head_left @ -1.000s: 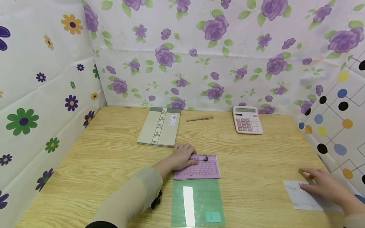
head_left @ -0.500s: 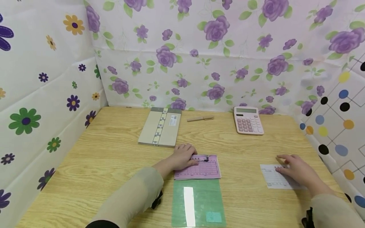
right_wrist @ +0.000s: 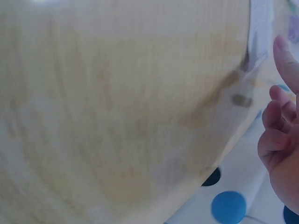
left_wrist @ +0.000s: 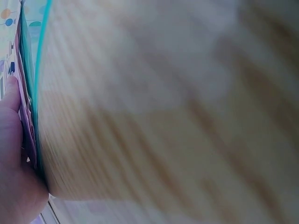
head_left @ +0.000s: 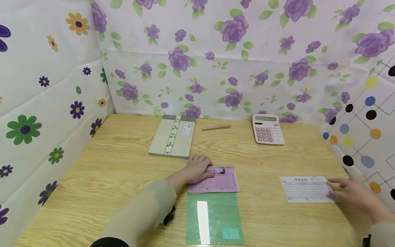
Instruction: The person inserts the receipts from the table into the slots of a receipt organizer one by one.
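Observation:
A translucent green clipboard [head_left: 214, 216] lies on the table, with a pad of pink forms [head_left: 222, 185] under its wire clip [head_left: 220, 169]. My left hand [head_left: 197, 170] rests on the upper left of the pad and clip, its thumb [left_wrist: 13, 95] lying on the pad. To the right, a white printed slip [head_left: 305, 190] lies face up on the wood. My right hand [head_left: 353, 193] hovers at the slip's right edge; in the right wrist view its thumb [right_wrist: 285, 60] is extended and its other fingers bend loosely, with nothing held.
A beige notebook [head_left: 172, 137] lies at the back left, a tan pen [head_left: 216, 127] beside it. Farther right is a pink calculator [head_left: 267, 129]. Flower-printed cloth [head_left: 210, 79] walls the table's back; patterned cloths line both sides.
The right hand brought the white slip leftward and away from the table's near edge, then drew back to the right, leaving it there. The left hand has stayed on the pink pad.

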`<state>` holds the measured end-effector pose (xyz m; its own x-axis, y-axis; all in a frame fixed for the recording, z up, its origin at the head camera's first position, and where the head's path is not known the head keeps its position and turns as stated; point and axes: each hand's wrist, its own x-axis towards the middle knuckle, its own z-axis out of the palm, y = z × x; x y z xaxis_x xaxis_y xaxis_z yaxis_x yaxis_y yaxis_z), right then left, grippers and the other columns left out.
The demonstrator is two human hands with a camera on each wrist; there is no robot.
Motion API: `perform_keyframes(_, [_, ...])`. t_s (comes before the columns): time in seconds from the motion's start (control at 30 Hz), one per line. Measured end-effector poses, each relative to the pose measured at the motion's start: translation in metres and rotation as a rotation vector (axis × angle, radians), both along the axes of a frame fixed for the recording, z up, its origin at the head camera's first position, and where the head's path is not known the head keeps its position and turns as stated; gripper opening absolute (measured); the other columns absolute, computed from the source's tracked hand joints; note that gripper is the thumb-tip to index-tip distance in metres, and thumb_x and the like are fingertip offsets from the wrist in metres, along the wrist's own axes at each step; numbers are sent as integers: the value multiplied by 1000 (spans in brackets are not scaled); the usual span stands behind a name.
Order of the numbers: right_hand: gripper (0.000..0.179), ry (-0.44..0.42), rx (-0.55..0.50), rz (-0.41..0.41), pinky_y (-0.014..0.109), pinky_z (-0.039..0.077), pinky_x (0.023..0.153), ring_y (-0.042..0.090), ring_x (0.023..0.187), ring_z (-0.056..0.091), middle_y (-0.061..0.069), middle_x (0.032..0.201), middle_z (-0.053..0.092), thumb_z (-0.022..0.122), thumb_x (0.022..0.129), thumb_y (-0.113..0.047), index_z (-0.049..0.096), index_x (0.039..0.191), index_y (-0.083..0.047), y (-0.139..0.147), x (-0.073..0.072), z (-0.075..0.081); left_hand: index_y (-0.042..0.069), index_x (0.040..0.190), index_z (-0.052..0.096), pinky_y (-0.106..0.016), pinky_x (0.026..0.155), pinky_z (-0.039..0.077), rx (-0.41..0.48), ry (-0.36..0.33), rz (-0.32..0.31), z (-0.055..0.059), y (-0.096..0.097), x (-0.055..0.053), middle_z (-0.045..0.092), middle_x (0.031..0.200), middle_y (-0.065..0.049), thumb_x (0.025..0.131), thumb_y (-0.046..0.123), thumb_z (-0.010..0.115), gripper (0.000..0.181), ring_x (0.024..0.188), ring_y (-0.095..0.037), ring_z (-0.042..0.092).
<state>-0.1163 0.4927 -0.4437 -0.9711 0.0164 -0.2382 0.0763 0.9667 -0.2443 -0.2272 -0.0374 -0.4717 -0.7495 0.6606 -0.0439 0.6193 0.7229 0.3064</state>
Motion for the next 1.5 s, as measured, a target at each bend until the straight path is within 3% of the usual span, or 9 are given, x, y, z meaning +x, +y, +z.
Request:
perform_keyframes(0.23, [81,6,5,40,63,37,76,52,96,48,37,104,52,60,80,-62,50,129,3,12,1,-18,20,114,51,-43,91,26,16,-12,-5,1,0,1,46,118,1,90,50,54,39,107,-20,40])
perform_keyframes(0.5, [69,6,-43,43,62,37,76,49,95,47,36,102,52,61,85,-52,52,124,4,7,1,-15,19,115,51,-45,95,25,10,-9,-3,2,0,0,46,120,0,90,50,54,40,110,-21,40])
perform_keyframes(0.67, [64,-15,-84,45,57,39,74,41,88,50,28,96,54,61,87,-48,52,121,5,5,-2,-12,19,116,51,-46,97,24,1,-8,1,4,0,1,46,122,0,91,50,53,40,113,-22,40])
perform_keyframes(0.83, [72,-85,-122,-6,49,40,71,31,81,50,20,92,56,59,86,-53,46,127,6,3,-5,-12,19,116,51,-47,98,23,-8,-5,3,5,-1,1,45,124,-1,91,51,52,41,113,-22,40])
perform_keyframes(1.0, [82,-135,-177,-81,45,40,70,31,84,49,24,99,54,59,84,-58,41,133,4,-1,-4,-11,19,116,51,-47,99,23,-6,-2,1,3,-1,1,45,123,-1,91,51,53,41,113,-22,40])
perform_keyframes(1.27, [74,-41,-344,-147,29,38,60,18,76,43,11,91,48,58,88,-52,42,135,4,-16,1,-7,20,116,50,-46,98,24,-8,4,1,-2,0,-2,46,121,1,90,52,53,41,112,-21,40])
perform_keyframes(1.5, [71,-41,-391,-170,27,46,67,13,88,49,26,127,46,54,88,-55,49,132,1,-28,-4,-9,19,115,51,-46,98,24,-4,-3,3,0,1,0,46,121,0,90,51,54,41,111,-21,40])
